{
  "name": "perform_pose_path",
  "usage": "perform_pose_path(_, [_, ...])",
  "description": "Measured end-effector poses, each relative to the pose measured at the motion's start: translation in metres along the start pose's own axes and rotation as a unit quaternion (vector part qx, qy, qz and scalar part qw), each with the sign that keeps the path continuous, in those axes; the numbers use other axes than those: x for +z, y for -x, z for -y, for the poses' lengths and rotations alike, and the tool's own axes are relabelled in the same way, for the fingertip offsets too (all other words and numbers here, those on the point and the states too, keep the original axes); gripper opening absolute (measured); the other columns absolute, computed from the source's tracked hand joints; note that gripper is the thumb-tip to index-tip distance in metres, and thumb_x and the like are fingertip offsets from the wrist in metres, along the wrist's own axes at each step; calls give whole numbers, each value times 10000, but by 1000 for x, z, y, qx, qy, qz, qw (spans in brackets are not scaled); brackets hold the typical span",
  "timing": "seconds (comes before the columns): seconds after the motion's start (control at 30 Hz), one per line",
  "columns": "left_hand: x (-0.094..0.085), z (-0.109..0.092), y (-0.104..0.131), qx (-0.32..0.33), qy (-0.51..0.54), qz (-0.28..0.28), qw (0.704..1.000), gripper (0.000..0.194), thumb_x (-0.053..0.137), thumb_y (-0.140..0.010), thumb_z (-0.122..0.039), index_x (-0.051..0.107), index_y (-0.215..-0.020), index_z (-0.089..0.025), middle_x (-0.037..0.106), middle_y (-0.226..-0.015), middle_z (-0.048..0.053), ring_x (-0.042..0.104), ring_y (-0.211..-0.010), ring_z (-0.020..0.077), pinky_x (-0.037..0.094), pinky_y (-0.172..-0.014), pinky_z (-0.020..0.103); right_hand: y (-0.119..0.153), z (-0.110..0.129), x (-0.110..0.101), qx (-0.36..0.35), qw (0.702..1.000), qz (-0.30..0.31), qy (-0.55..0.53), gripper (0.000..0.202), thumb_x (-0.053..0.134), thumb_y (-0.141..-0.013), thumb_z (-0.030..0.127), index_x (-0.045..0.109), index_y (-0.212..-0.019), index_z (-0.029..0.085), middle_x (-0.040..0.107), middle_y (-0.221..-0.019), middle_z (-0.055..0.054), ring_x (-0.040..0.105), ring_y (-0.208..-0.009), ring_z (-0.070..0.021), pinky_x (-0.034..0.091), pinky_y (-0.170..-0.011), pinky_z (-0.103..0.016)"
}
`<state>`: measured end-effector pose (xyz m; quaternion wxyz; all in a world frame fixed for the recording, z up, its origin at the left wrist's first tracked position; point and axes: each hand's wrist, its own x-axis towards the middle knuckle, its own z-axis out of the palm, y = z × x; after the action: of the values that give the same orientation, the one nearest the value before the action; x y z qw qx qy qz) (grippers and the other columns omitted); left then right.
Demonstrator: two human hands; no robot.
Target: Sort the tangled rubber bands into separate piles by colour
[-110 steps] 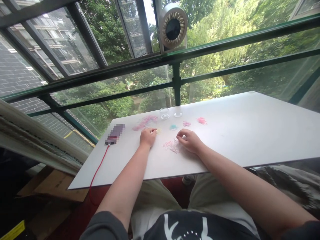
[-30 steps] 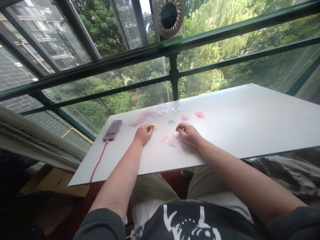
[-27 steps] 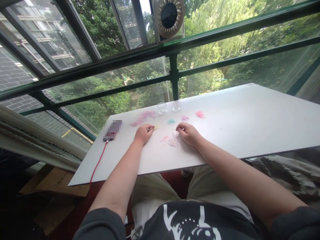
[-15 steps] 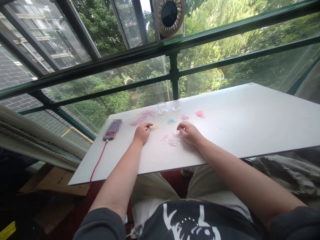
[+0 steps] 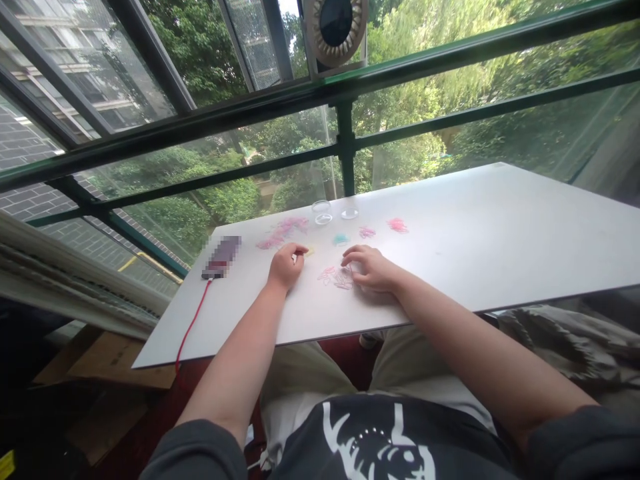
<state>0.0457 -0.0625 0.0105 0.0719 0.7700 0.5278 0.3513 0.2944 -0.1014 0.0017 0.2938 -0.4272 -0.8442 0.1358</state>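
Fingers point(image 5: 356, 249) spread on the right hand point(image 5: 376, 270), pinched on the left hand point(image 5: 285, 268), over a white table point(image 5: 480, 233) beside railing point(image 5: 200, 122).

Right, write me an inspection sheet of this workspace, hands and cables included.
Surface: white tabletop, with a small faint mark.
Things: yellow pile, teal pile, purple-pink pile, red-pink pile, larger mixed pile and scattered pink loops; two clear round containers at the far edge, left one and right one.
Clutter: pixelated dark device.
Left hand: curled beside the yellow pile; grip unclear.
Right hand: fingers parted at the scattered pink loops.
Cables: red cable runs from the device over the near edge.
Surroundings: green railing, trees, cardboard below.
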Motion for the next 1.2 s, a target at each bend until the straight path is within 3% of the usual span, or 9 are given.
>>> perform_pose_path(0.17, [7,-25,10,127,26,57,990,206,490,-727,-104,655,-829,-174,661,-806,32,589,-760,147,477,-722,267,-1,0,1,-8,999,-39,-24,219,561,-726,115,704,-856,217,620,-1066,-76,563,-1001,-226,405,-942,-406])
perform_pose_path(0.33, [8,-33,15,212,43,134,967,123,569,-741,-186,672,-810,-189,649,-853,46,584,-820,170,477,-790,304,0,3,2,-29,999,-16,-4,185,582,-777,170,722,-859,258,629,-1084,-58,550,-1041,-234,387,-952,-427])
perform_pose_path(0.57, [5,-35,16,210,42,166,963,118,621,-720,-239,695,-801,-196,652,-888,56,593,-847,184,479,-831,318,0,2,3,-32,998,34,40,273,566,-793,176,712,-975,319,602,-1192,-42,486,-1144,-272,343,-957,-482])
perform_pose_path(0.67, [6,-36,16,207,41,170,963,122,618,-721,-238,696,-806,-199,651,-892,54,593,-854,185,477,-838,321,0,3,3,-28,998,34,43,284,579,-787,196,700,-1011,320,601,-1189,-48,485,-1140,-274,344,-946,-478])
perform_pose_path(0.97, [7,-34,16,210,46,161,963,93,610,-730,-234,685,-761,-187,650,-873,57,593,-836,180,480,-828,320,-1,4,4,-22,999,13,27,147,605,-762,218,718,-838,271,629,-1086,-45,530,-1043,-247,358,-934,-433])
perform_pose_path(1.2, [8,-33,16,207,39,157,965,149,614,-731,-241,699,-843,-191,653,-913,61,597,-851,182,483,-832,321,-1,4,4,-22,999,21,34,241,588,-760,200,714,-940,299,619,-1113,-47,514,-1070,-258,348,-933,-443])
